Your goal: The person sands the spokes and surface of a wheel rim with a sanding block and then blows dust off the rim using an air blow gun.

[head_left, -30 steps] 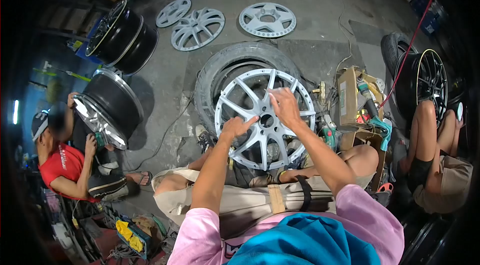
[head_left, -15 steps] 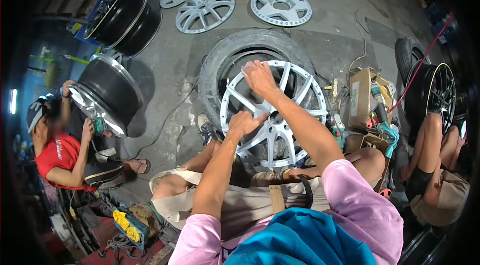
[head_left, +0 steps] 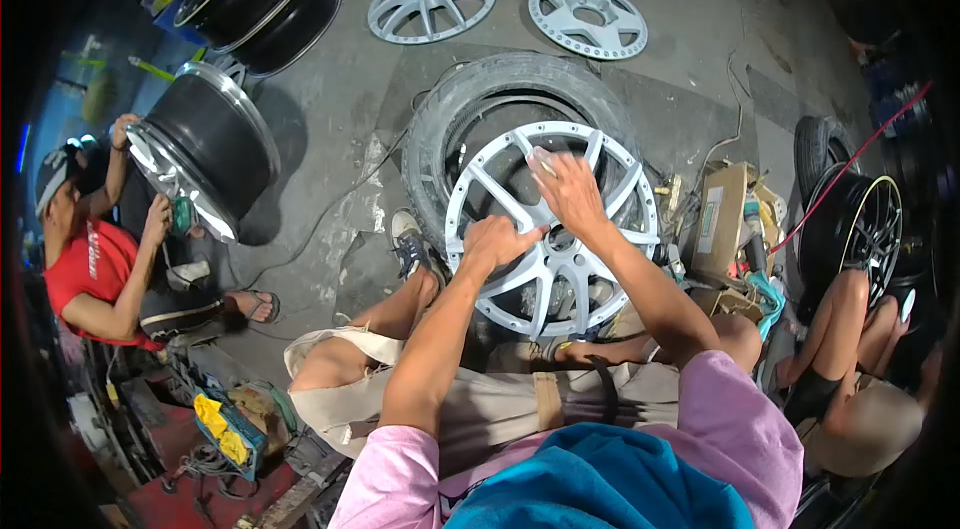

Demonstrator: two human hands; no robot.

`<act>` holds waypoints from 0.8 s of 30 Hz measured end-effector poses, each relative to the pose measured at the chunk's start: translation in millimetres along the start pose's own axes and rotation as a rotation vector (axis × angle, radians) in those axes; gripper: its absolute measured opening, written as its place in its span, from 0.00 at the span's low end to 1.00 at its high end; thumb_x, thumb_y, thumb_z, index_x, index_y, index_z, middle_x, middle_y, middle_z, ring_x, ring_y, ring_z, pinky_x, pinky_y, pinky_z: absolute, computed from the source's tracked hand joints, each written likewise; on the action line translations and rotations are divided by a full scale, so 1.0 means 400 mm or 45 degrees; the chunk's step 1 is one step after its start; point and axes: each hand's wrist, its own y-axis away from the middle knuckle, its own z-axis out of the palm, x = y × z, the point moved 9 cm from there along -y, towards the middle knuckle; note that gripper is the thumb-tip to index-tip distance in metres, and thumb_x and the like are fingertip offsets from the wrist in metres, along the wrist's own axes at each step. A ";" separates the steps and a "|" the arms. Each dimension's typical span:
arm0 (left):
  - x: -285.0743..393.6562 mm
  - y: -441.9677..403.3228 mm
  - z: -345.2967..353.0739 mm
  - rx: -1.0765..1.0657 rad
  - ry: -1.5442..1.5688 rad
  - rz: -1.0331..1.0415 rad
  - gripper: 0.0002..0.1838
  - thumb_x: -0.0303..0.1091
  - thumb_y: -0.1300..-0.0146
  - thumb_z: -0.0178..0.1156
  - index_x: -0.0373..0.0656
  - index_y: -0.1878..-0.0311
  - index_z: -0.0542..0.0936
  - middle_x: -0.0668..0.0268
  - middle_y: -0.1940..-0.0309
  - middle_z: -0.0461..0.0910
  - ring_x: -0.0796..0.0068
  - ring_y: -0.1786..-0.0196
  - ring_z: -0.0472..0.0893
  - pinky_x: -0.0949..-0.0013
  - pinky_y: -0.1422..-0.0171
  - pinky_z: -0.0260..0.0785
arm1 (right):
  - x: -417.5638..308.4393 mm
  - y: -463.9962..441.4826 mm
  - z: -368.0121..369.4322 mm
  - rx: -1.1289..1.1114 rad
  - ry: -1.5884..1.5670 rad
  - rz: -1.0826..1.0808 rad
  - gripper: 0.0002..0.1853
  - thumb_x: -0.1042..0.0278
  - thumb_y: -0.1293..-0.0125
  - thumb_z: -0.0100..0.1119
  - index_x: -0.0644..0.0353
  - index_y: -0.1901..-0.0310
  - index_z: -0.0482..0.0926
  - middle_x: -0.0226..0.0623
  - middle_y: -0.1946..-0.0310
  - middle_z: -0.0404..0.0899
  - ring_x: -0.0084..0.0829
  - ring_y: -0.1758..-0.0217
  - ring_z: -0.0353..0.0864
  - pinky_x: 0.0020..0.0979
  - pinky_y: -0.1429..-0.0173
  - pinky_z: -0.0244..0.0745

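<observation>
In the head view, your rim [head_left: 563, 266] is lying on your side of the tyre [head_left: 428, 144], overlapping its near edge and covering part of its opening. Small dark holes are ringing the rim's border, and its spokes are showing a fairly even pale grey. The handwork on its face is looking under way rather than finished, as both your hands are meeting over it; the uniform colour is not revealing which spokes are done and which are waiting. Beyond the tyre, three more discs [head_left: 589, 25] are lying on the floor, no hand near them, and their stage is not showing.

Your forearms are reaching forward and converging toward the tyre. Your left hand [head_left: 493, 243] is resting on the near side of the tyre's opening, its grip seemingly closing round a spoke, thumb stretching toward the hub. Your right hand [head_left: 570, 191] is lying farther over that opening, wrist bending, fingers pointing away from you. Something pale [head_left: 540, 161] is showing at its fingertips, but blur is hiding the contact, so you cannot tell whether that grip is pinching it or simply pressing flat.
</observation>
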 end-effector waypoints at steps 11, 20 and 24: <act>-0.006 0.007 0.000 -0.015 0.039 -0.066 0.56 0.87 0.41 0.51 0.31 0.56 0.91 0.39 0.57 0.89 0.41 0.49 0.89 0.48 0.41 0.80 | 0.162 -0.223 0.201 -0.500 -0.135 0.411 0.14 0.60 0.28 0.64 0.64 0.55 0.86 0.53 0.49 0.84 0.50 0.44 0.83 0.49 0.36 0.77; -0.015 -0.006 0.013 -0.023 0.030 -0.036 0.54 0.87 0.42 0.51 0.35 0.54 0.92 0.41 0.57 0.90 0.42 0.49 0.89 0.48 0.42 0.80 | 0.073 -0.188 0.070 -0.122 -0.173 -0.339 0.14 0.61 0.25 0.62 0.60 0.49 0.89 0.42 0.47 0.80 0.50 0.42 0.80 0.48 0.31 0.74; -0.017 -0.003 0.006 0.010 0.086 0.008 0.56 0.88 0.43 0.50 0.35 0.51 0.91 0.41 0.54 0.89 0.43 0.46 0.89 0.49 0.40 0.80 | 0.007 -0.131 0.063 -0.456 -0.108 -0.677 0.10 0.62 0.27 0.62 0.61 0.59 0.84 0.37 0.49 0.77 0.43 0.50 0.78 0.44 0.44 0.77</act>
